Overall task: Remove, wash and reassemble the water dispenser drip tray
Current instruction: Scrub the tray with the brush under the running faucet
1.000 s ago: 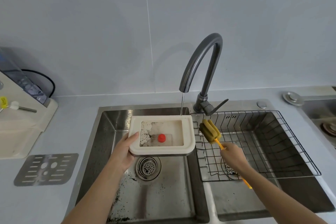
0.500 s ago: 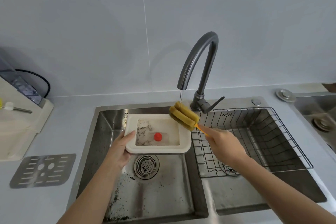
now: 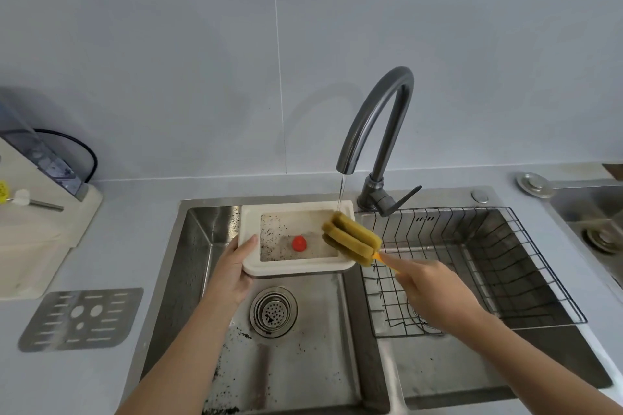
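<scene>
- The sponge brush (image 3: 350, 240), gripped by the right hand (image 3: 435, 293), has dropped lower across the drip tray's (image 3: 296, 268) right rim, under the tap stream (image 3: 340, 194).
- The left hand (image 3: 232, 273) still clasps the tray's left edge over the sink (image 3: 202, 246).

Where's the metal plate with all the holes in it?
In the head view, the metal grate lies flat on the counter at the far left, left of the sink and just in front of the water dispenser.
</scene>
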`<action>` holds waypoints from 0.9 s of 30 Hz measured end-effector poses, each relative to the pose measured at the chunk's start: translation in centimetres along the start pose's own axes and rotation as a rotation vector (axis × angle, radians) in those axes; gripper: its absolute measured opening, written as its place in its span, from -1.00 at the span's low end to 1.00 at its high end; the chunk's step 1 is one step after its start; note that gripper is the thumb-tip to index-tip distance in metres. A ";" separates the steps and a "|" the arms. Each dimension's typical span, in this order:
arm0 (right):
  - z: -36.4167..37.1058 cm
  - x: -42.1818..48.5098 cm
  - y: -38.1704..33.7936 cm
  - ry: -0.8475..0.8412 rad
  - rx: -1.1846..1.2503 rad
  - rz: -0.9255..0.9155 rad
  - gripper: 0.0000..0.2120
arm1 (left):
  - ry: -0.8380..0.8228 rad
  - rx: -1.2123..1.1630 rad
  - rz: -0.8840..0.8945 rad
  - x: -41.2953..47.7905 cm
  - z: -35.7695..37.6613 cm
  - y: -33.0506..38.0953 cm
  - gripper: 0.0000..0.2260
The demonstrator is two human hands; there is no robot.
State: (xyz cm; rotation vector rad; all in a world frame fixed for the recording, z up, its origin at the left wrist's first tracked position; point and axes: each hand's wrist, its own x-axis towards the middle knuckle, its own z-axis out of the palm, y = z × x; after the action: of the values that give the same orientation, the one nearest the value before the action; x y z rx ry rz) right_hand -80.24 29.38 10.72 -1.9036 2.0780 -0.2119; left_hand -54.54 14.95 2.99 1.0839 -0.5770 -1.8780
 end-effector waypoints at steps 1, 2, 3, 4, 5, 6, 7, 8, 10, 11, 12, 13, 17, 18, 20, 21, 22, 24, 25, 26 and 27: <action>0.0 -0.2 -0.1 -0.020 -0.002 -0.001 -0.49 | 0.000 0.001 0.000 0.1 0.1 0.0 -0.79; -0.1 -0.4 -0.1 -0.039 0.004 0.000 -0.50 | -0.001 0.003 -0.002 0.3 0.3 -0.1 -0.78; -0.3 -0.6 0.0 -0.056 0.013 0.004 -0.51 | 0.001 0.005 -0.005 0.4 0.3 -0.2 -0.77; -0.7 -0.6 0.1 -0.070 0.024 0.009 -0.52 | 0.004 0.004 -0.010 0.6 0.4 -0.3 -0.75; -1.1 -0.6 0.2 -0.081 0.035 0.017 -0.53 | 0.004 -0.002 -0.017 0.7 0.5 -0.5 -0.75; -1.5 -0.6 0.3 -0.082 0.044 0.027 -0.54 | 0.000 -0.017 -0.025 0.8 0.7 -0.7 -0.77; -2.0 -0.5 0.4 -0.072 0.043 0.034 -0.56 | -0.004 -0.034 -0.036 0.9 0.8 -0.9 -0.80; -2.4 -0.4 0.4 -0.053 0.032 0.034 -0.57 | -0.006 -0.047 -0.050 0.9 1.0 -1.2 -0.81; -2.8 -0.3 0.2 -0.012 -0.014 0.033 -0.60 | -0.023 -0.047 -0.076 0.9 1.6 -1.8 -0.79; -3.0 -0.2 0.0 0.005 -0.047 0.035 -0.61 | -0.045 -0.039 -0.087 0.9 1.9 -2.1 -0.74; -3.0 -0.1 -0.2 0.016 -0.085 0.039 -0.62 | -0.070 -0.030 -0.096 0.9 2.3 -2.4 -0.70; -3.1 0.0 -0.4 0.021 -0.126 0.048 -0.61 | -0.094 -0.020 -0.104 0.8 2.6 -2.7 -0.66; -3.1 0.6 -0.9 -0.012 -0.290 0.076 -0.57 | -0.162 -0.016 -0.119 0.8 3.4 -3.8 -0.61; -3.1 0.6 -1.1 -0.021 -0.319 0.075 -0.57 | -0.172 -0.029 -0.121 0.8 3.5 -4.0 -0.64; -3.0 0.6 -1.3 -0.030 -0.342 0.082 -0.56 | -0.187 -0.048 -0.128 0.8 3.6 -4.3 -0.68; -2.9 0.5 -1.4 -0.031 -0.342 0.088 -0.56 | -0.199 -0.055 -0.132 0.8 3.7 -4.3 -0.68; -2.8 0.5 -1.5 -0.033 -0.340 0.092 -0.55 | -0.213 -0.061 -0.137 0.8 3.9 -4.4 -0.67; -2.5 0.6 -1.8 -0.042 -0.343 0.088 -0.55 | -0.236 -0.074 -0.148 0.9 4.1 -4.4 -0.67; -2.3 0.7 -1.9 -0.046 -0.346 0.086 -0.55 | -0.248 -0.083 -0.154 1.0 4.2 -4.4 -0.66; -2.2 0.8 -2.0 -0.049 -0.351 0.086 -0.55 | -0.259 -0.089 -0.159 1.1 4.4 -4.4 -0.66; -2.2 0.9 -2.0 -0.049 -0.357 0.086 -0.55 | -0.267 -0.091 -0.162 1.3 4.6 -4.6 -0.65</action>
State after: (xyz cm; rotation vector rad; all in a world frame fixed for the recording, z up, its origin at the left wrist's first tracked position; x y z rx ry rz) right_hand -79.09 28.03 13.32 -1.9787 2.2781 0.2397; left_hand -60.83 16.08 1.44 0.8480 -0.5609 -2.1886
